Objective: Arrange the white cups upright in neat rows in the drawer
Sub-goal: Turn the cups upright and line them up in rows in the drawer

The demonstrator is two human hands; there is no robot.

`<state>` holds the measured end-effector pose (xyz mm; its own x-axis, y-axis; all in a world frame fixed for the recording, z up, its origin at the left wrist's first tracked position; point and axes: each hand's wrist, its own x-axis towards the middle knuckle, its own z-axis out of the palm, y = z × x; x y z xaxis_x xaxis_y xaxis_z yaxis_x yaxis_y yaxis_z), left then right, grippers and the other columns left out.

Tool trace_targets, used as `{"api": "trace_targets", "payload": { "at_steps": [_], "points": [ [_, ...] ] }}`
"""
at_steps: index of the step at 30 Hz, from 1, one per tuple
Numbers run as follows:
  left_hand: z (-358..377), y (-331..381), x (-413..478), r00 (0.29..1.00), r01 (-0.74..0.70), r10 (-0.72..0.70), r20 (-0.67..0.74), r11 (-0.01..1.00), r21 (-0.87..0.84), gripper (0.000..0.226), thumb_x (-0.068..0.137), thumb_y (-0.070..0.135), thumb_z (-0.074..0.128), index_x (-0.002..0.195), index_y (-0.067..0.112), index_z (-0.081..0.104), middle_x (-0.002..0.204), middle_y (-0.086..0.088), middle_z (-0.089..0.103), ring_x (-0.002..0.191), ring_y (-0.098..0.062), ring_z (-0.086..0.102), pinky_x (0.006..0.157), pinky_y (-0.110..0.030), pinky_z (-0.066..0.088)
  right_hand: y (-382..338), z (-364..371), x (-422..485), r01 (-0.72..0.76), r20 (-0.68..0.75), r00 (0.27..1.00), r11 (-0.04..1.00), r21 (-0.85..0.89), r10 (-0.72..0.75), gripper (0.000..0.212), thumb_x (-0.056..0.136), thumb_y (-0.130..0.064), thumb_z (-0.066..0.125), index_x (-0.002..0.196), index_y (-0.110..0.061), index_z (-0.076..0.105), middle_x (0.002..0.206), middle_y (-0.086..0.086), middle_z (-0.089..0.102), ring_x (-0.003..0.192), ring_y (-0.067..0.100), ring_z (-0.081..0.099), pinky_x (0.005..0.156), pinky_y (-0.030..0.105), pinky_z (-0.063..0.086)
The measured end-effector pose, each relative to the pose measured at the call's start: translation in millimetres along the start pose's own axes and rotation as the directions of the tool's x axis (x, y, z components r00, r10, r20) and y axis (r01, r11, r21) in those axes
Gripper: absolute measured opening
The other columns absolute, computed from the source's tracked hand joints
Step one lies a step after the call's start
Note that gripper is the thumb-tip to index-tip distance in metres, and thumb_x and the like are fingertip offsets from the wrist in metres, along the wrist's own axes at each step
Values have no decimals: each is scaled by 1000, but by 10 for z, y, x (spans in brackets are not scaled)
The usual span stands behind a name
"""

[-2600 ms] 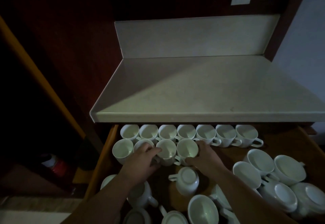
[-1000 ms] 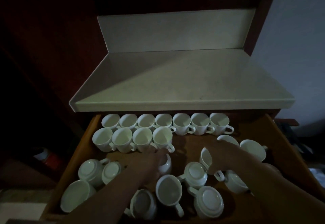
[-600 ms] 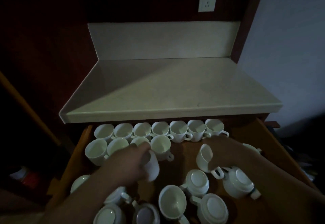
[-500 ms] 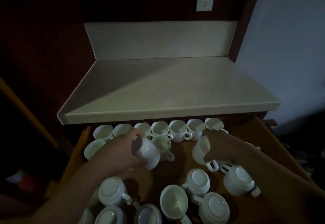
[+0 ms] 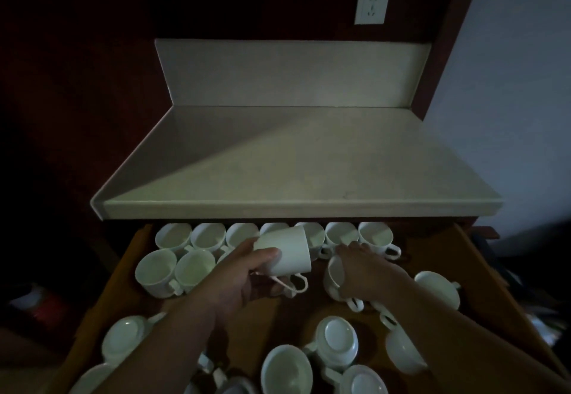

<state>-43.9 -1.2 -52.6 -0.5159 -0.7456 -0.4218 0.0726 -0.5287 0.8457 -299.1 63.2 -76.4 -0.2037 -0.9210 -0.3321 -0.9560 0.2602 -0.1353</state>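
The open wooden drawer [image 5: 482,273] holds many white cups. A back row of upright cups [image 5: 340,234] runs under the counter edge, and a shorter second row [image 5: 160,270] stands at the left. My left hand [image 5: 238,279] grips a white cup [image 5: 287,253] lifted and tilted on its side above the second row, handle down. My right hand [image 5: 364,273] holds another white cup [image 5: 335,277], tipped with its mouth to the left, just right of the first. Loose cups [image 5: 338,341] lie upside down or tilted in the front half.
A pale countertop [image 5: 293,162] with a backsplash overhangs the back of the drawer. A wall socket [image 5: 372,6] sits above it. A red object [image 5: 46,310] lies in the dark at the lower left. A pale wall stands at the right.
Both hands left the second row, each picked up a loose cup from the front of the drawer and lifted it back toward the rows. The left cup is now higher and turned on its side.
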Motion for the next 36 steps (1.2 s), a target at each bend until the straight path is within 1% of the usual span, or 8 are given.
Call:
{"api": "trace_targets", "payload": {
  "at_steps": [7, 11, 15, 19, 23, 27, 32, 36],
  "points": [
    [171, -78, 169, 1000, -2, 3, 17, 1000, -3, 70, 72, 27, 87, 134, 10, 59, 129, -31, 62, 93, -46, 71, 72, -45, 60, 210, -115, -17, 68, 42, 997, 998, 12, -68, 77, 81, -38, 83, 146, -22, 44, 143, 6, 46, 132, 28, 49, 104, 40, 47],
    [251, -43, 251, 999, -49, 47, 28, 996, 80, 66, 72, 22, 81, 134, 13, 59, 127, -29, 63, 94, -39, 72, 80, -46, 57, 182, -428, -28, 103, -84, 994, 909, 404, -75, 13, 91, -34, 71, 97, -28, 61, 99, -7, 67, 86, 11, 63, 75, 34, 57],
    [348, 91, 265, 994, -65, 61, 90, 997, 46, 64, 72, 10, 79, 132, 10, 59, 122, -35, 64, 92, -37, 74, 76, -42, 60, -8, -739, -145, 35, -11, 998, 469, 883, -54, 30, 99, -52, 60, 96, -25, 74, 98, -1, 75, 85, 14, 73, 71, 26, 56],
    [358, 212, 299, 989, -91, 79, 125, 991, 99, 62, 75, 6, 80, 133, 6, 60, 115, -28, 71, 97, -39, 74, 84, -45, 61, -103, -750, -173, 84, -27, 982, 311, 947, -184, 24, 100, -31, 68, 119, -18, 74, 119, 12, 76, 113, 36, 71, 97, 52, 57],
    [279, 278, 375, 981, -130, 94, 170, 968, 215, 58, 83, 12, 85, 136, 20, 63, 118, -15, 76, 106, -29, 75, 83, -38, 60, -166, -678, -81, 119, -81, 990, 362, 924, -119, 43, 78, -35, 82, 116, -19, 75, 110, 8, 79, 104, 33, 76, 96, 63, 57],
    [-13, 307, 443, 955, -272, 266, 132, 608, 746, 58, 67, 52, 90, 120, 45, 66, 114, 12, 75, 103, -5, 73, 89, -31, 60, -228, -594, -34, 93, -115, 993, 593, 800, -1, 47, 70, -48, 87, 109, -28, 71, 100, -6, 77, 90, 13, 75, 76, 40, 64],
    [-258, 153, 420, 915, -298, 271, 298, -40, 954, 38, 90, 31, 77, 127, 34, 69, 116, 16, 69, 102, -7, 68, 83, -27, 54, -279, -413, 20, 39, -129, 991, 859, 510, 32, 41, 70, -59, 81, 89, -27, 64, 77, -10, 70, 66, 5, 66, 55, 26, 49],
    [-279, -9, 434, 874, -410, 236, 426, -114, 905, 22, 94, 38, 70, 116, 34, 73, 112, 12, 72, 98, -7, 66, 82, -27, 50, -367, -262, 63, -55, -102, 990, 933, 357, 97, 57, 64, -65, 75, 103, -27, 59, 93, -8, 67, 78, 10, 65, 63, 32, 52]
  ]
}}
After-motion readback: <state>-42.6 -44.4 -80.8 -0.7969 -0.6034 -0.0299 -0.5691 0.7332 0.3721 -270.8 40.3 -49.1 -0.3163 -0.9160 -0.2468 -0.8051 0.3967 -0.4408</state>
